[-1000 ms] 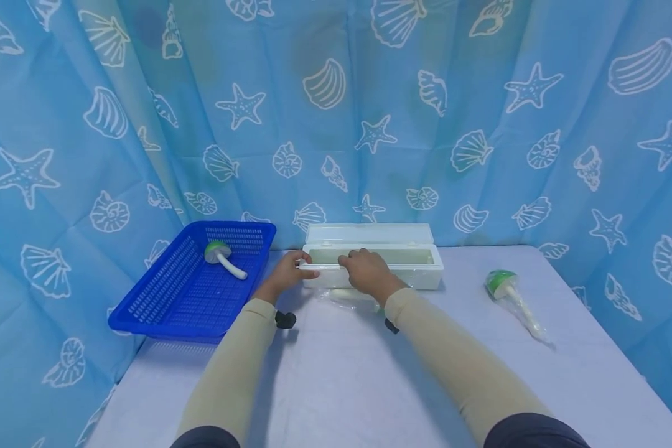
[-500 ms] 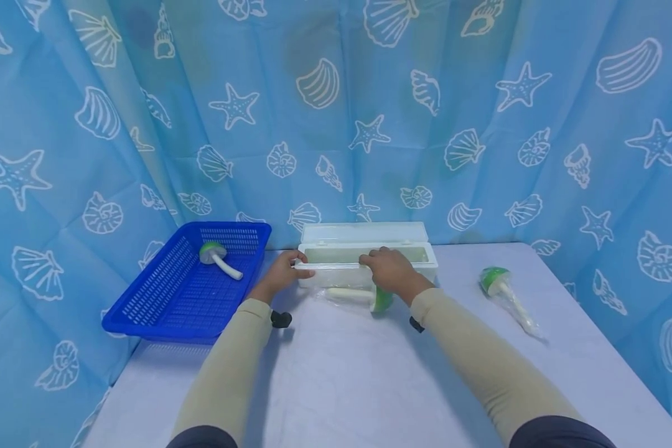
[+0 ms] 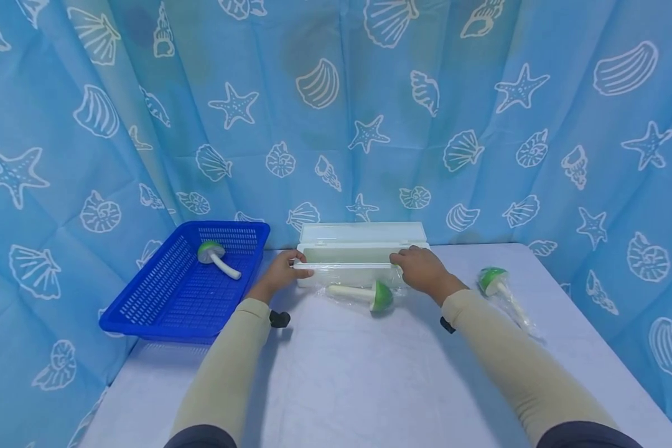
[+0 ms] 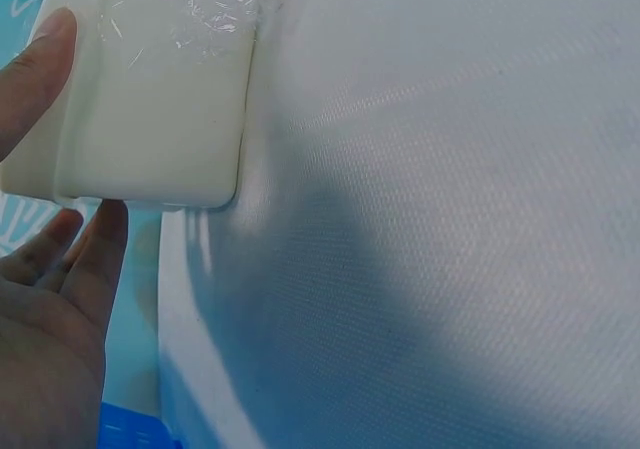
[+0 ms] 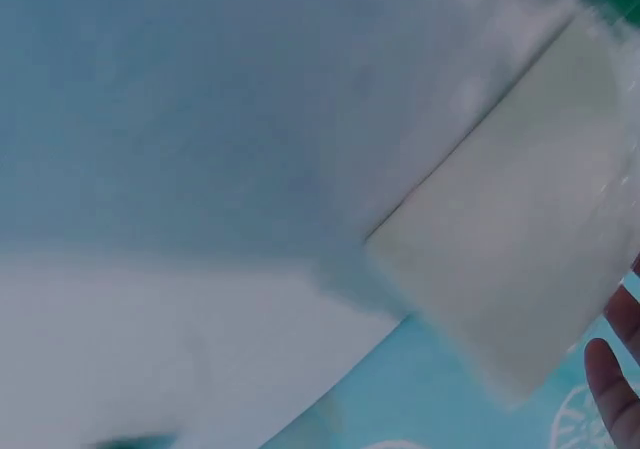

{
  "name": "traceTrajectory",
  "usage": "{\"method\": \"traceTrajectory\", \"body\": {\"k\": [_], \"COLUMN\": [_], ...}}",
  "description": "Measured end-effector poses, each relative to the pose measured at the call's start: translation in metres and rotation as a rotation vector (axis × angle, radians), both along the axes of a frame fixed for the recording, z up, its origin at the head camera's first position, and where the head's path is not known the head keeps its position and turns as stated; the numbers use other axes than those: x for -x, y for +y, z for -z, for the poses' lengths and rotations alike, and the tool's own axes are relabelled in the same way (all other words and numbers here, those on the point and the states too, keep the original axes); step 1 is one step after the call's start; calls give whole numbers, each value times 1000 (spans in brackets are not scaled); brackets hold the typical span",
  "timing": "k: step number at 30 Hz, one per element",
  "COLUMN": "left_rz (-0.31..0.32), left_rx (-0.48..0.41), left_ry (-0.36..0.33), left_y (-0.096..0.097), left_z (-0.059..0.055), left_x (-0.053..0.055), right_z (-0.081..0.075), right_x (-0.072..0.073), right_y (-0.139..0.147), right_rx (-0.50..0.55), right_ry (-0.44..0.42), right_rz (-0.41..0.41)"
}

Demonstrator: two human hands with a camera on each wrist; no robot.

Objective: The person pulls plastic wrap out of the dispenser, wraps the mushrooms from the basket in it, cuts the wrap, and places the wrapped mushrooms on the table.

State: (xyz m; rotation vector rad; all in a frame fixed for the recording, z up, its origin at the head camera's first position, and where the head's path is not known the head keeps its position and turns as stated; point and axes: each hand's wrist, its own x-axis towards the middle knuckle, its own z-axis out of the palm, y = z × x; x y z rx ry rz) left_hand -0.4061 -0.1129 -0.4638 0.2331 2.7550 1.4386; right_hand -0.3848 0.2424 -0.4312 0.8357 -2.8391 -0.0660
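The head view shows you with both hands at a white box (image 3: 358,274), which sits near the far edge of the covered table (image 3: 341,379), its lid (image 3: 364,233) raised at the back. Your left hand (image 3: 277,275) grips the box at its left end; the left wrist view has your thumb (image 4: 42,74) over the rim and your fingertips against the end wall. Your right hand (image 3: 422,272) is at the front rim near the right end, fingertips at the edge; the right wrist view catches only a few fingers beside the box's end, so you cannot tell whether they pinch it.

Just in front of the box, a wrapped mushroom (image 3: 364,293) with a green cap lies on its side, its cap toward your right and its pale stem toward your left. Clear plastic film (image 4: 205,14) lies against the box's front wall.

Well to your left you have a blue basket (image 3: 185,305), with another green-capped mushroom (image 3: 217,258) lying inside near its far end. To your right, beyond your right hand, a second wrapped mushroom (image 3: 506,296) lies on the table, its cap pointing away from you. A blue curtain (image 3: 347,87) with white shells and starfish hangs behind everything.
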Motion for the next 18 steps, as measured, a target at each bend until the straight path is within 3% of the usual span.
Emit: {"method": "traceTrajectory", "body": {"k": [6,10,18], "left_rz": [7,-2,9], "left_rx": [15,13,-17], "left_ry": [-4,-22,5], "left_y": [-2,-3,-2], "left_z": [3,4,2], "left_x": [4,4,1], "right_z": [0,0,4], "right_x": [-4,-5,-9], "right_y": [28,48,73], "right_rx": [-11,-9,74], "right_ry": [18,27,-93], "right_rz": [-14,17,129]}}
